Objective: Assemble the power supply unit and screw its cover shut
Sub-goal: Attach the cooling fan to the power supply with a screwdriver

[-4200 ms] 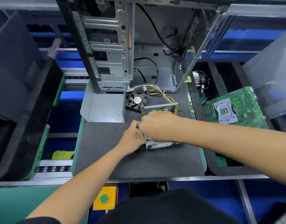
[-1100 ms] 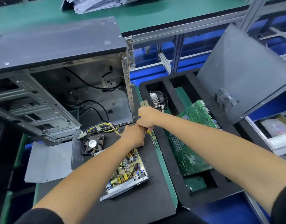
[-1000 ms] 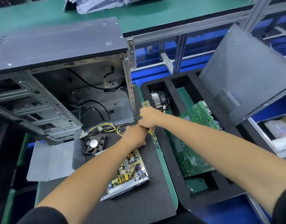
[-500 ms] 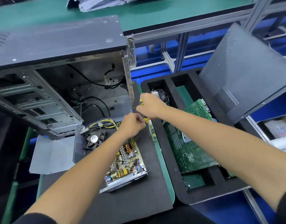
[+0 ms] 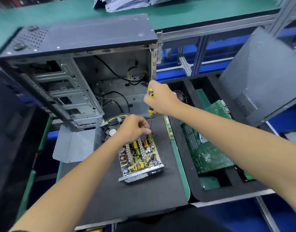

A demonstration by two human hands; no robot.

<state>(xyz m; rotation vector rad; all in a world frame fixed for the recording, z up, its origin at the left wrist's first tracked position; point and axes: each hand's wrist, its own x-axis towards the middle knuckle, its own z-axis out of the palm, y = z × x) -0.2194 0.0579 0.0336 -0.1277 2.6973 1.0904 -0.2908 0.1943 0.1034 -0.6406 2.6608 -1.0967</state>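
A yellow-and-black screwdriver [image 5: 150, 104] is gripped in the right hand [image 5: 160, 99], fingers wrapped round the handle, with the shaft running almost straight down. The left hand [image 5: 134, 128] is curled at the lower end of the shaft, fingertips pinched about the tip; whether a screw is held there cannot be told. The tip is set at the far right corner of the open power supply unit [image 5: 140, 158], which lies uncovered on the black mat [image 5: 144, 195], circuit board facing up. The step is judged to be the driving of a screw at that corner. It would be done best with the shaft kept upright, the tip steadied until the thread bites, and pressure kept light so the board is not scored. The unit's long axis runs from near to far, slightly slanted; its grilled end faces the person, its wire bundle [image 5: 117, 118] the computer case [image 5: 80, 67]. The bent metal cover [image 5: 73, 144] lies apart, to the left
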